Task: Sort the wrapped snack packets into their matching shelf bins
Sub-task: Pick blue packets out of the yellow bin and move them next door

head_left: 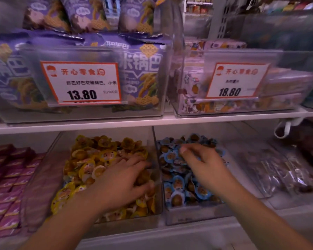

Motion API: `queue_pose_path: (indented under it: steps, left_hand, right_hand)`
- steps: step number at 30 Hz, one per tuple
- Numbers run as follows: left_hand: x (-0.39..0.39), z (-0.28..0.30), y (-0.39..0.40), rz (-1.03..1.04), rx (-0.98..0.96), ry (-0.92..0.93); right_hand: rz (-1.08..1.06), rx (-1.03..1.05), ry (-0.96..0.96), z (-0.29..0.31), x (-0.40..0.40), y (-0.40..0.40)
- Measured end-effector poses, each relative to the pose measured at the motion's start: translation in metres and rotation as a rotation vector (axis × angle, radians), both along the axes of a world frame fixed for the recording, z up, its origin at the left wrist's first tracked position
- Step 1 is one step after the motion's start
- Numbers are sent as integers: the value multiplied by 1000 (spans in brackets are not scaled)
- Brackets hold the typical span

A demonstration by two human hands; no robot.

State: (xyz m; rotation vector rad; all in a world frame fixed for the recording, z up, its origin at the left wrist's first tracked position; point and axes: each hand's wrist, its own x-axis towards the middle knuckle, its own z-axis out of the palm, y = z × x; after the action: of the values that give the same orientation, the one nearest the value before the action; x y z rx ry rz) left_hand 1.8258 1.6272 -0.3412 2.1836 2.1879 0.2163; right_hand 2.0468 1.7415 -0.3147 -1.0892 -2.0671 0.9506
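A person's left hand [124,179] rests, fingers loosely spread, on the yellow-wrapped packets [90,168] in the left clear bin [43,177], while the right hand [204,165] reaches among the blue-wrapped packets [177,184] in the neighbouring bin [193,213]; motion blur hides whether it pinches one. On the shelf above, purple snack bags [145,69] stand behind a 13.80 price tag [81,83].

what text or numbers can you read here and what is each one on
"开心零食" and "13.80": left price card, on the clear bin of purple bags.
"18.80": right price card; its product line is too blurred.
"锅巴": large print on the purple bags.
Print on the yellow packets and blue packets is too small to read.
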Motion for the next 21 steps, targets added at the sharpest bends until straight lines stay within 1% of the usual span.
queue_pose_path:
  steps: [1,2,5,8,11,14,17,19,20,21]
  left_hand:
    - [5,-2,6,-20,-41,51]
    - [9,-4,11,-31,-87,87]
    - [7,-8,23,-21,-181,92]
    - [-15,-6,24,7,-198,167]
    - [-50,-2,21,127,-132,273]
    - [-72,-1,20,215,-45,264]
    - [-67,-1,24,209,15,266]
    - [-52,1,29,113,83,208]
    - [-43,2,31,39,102,143]
    - [-33,2,33,-23,77,32]
  right_hand:
    - [67,-75,72,-3,-7,-8]
    - [137,-120,82,-6,-15,-17]
    - [291,-166,42,-18,-31,-37]
    - [291,-173,46,-20,-32,-33]
    - [293,-175,51,-18,-28,-26]
    - [295,-181,54,-23,-27,-26]
    - [283,-160,46,-25,-28,-28]
    - [267,-145,30,-24,-29,-30]
    - [256,-138,22,-24,-30,-31]
    - [247,-131,15,-23,-30,-32]
